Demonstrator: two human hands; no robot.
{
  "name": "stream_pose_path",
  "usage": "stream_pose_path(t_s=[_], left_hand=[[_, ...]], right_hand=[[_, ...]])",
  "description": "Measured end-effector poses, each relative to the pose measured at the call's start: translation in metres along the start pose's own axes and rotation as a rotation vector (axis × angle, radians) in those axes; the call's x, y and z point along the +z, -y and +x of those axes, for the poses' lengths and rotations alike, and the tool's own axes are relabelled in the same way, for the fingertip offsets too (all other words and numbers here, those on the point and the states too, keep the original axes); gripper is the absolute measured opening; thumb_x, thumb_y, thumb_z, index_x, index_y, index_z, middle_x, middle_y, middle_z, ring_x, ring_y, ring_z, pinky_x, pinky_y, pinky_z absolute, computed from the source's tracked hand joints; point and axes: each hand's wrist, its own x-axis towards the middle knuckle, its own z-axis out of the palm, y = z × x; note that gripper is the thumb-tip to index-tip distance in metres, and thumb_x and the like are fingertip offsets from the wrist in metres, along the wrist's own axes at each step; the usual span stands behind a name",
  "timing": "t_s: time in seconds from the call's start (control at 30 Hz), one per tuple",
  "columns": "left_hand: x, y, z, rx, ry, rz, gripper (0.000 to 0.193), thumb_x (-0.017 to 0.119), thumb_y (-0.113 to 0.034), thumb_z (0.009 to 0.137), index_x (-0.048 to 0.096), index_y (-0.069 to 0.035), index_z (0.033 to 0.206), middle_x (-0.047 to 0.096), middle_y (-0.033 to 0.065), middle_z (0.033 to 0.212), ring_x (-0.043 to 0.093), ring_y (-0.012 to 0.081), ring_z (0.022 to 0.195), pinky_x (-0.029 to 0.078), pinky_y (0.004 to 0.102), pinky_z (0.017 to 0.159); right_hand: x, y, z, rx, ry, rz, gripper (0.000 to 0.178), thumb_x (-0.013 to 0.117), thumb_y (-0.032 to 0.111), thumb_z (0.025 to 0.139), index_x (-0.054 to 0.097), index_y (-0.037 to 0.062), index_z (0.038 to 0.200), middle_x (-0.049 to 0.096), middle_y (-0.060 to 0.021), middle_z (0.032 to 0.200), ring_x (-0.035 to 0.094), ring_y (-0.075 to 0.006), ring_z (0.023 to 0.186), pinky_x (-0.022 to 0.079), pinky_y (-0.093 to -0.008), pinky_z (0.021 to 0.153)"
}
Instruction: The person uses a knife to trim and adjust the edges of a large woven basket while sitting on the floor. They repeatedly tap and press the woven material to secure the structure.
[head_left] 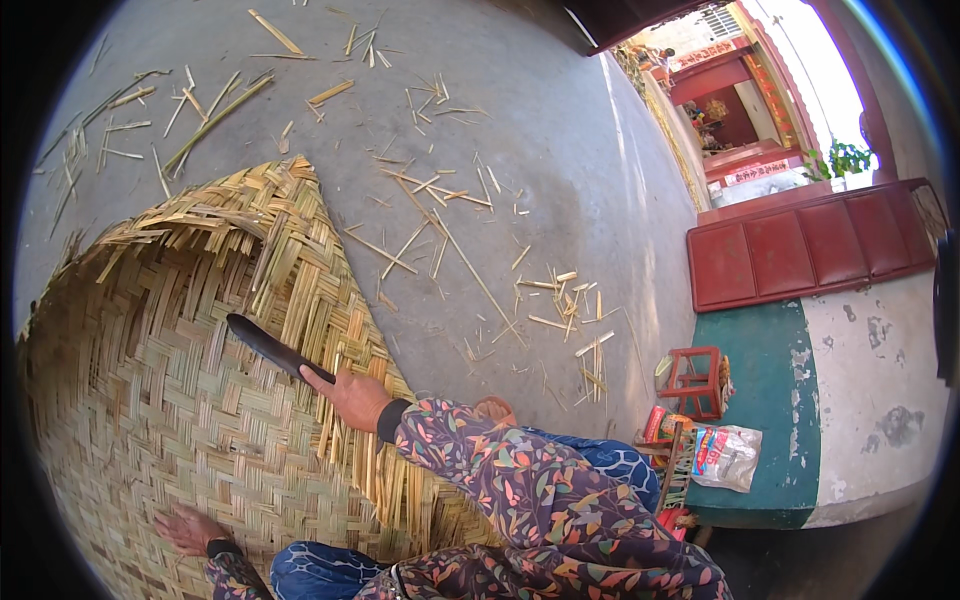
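A large mat [210, 420] of woven split bamboo or cane lies before me, its far edge curling up. Its far right corner is folded over in a band of strips [300, 290]. My right hand [358, 398] rests near that folded edge, closed round the lower end of a dark, long, flat tool [265, 345] with a rounded tip. The tool lies slantwise over the weave, pointing far left; its exact kind is unclear. At the near left, my left hand [188, 530] presses flat on the mat with its fingers spread.
Cut strips and splinters [565, 300] litter the grey floor [560, 160]. On the right are a small red stool [695, 382], a plastic bag [727, 457] and a dark red padded panel [810, 245] against the wall. A doorway [735, 110] opens at the far right.
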Motion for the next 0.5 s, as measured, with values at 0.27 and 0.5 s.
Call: stream_pose_path(t_s=[0.27,0.5], left_hand=[[-0.046,-0.029,0.014,0.004,0.356,0.534,0.063,0.033,-0.057,0.100,0.038,-0.018,0.149,0.036,0.0048,0.154,0.036,0.0230,0.140,0.026,0.0482,0.110],[-0.019,-0.013,0.002,0.037,-0.061,-0.040,0.062,0.032,-0.056,0.101,0.038,-0.017,0.149,0.036,0.0051,0.154,0.036,0.0228,0.140,0.027,0.0474,0.110]], right_hand=[[0.000,-0.001,-0.001,0.000,0.003,0.007,0.090,0.060,0.007,0.083,0.013,0.0216,0.158,0.053,-0.0224,0.086,0.061,-0.0322,0.058,0.052,-0.0431,0.050],[0.007,-0.002,0.000,-0.011,-0.023,-0.004,0.091,0.061,0.008,0.082,0.012,0.0214,0.158,0.053,-0.0221,0.084,0.060,-0.0315,0.057,0.051,-0.0428,0.048]])
